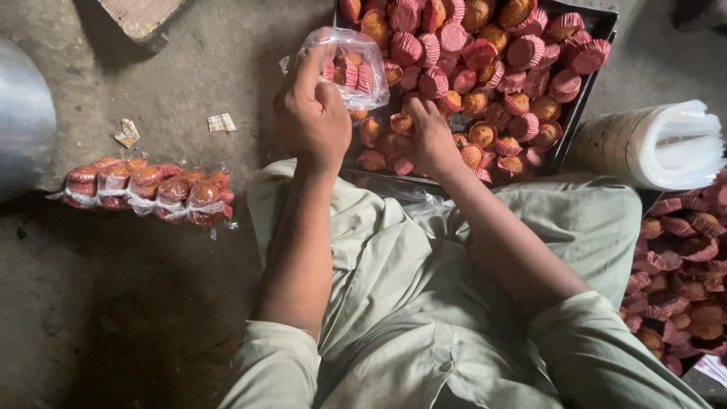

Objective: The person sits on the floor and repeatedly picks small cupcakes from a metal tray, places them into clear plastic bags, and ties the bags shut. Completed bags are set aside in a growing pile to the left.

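Nearest you, your lap in pale green cloth fills the lower frame. Your left hand (314,113) pinches the mouth of a clear plastic bag (356,64), fingers clamped on the film; the bag holds cupcakes in red paper cases. Your right hand (428,136) rests on the cupcakes (492,68) in the dark tray (598,26), fingers curled on one. Left on the floor lies a row of sealed packs (148,189). Right stands a stack of clear bags (651,144).

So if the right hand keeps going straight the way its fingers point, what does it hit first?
The right hand points into the tray, already touching the near cupcakes in pink liners, so it probably meets more of that pile first; depth is unclear.
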A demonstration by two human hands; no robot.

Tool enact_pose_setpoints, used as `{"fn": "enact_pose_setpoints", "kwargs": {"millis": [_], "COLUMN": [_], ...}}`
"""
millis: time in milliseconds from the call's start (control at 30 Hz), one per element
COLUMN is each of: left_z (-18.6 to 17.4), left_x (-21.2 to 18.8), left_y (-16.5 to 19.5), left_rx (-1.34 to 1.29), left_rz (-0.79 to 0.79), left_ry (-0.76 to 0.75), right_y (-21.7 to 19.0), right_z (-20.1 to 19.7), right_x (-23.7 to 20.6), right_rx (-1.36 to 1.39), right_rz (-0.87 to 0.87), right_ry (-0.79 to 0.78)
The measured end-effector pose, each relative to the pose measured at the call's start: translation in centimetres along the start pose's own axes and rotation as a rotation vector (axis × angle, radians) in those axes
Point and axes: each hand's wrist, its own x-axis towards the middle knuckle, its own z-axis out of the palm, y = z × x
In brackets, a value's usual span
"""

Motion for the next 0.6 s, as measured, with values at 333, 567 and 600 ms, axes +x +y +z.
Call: {"fn": "enact_pose_setpoints", "kwargs": {"millis": [333,567,600], "left_z": [-0.4,-0.2,-0.1], "left_x": [-0.6,-0.6,-0.6], "left_y": [0.3,0.7,0.6], "left_rx": [-0.001,-0.023,-0.008], "left_rz": [0.006,0.021,0.004], "left_ry": [-0.031,-0.017,-0.020], "right_y": [-0.5,1.3,1.6], "right_z": [-0.8,0.8,1.3], "right_x": [1.8,2.4,2.2], "right_rx": [-0.183,-0.534,-0.586], "right_rz": [-0.255,-0.218,-0.194], "right_ry": [0.138,-0.009,-0.031]}}
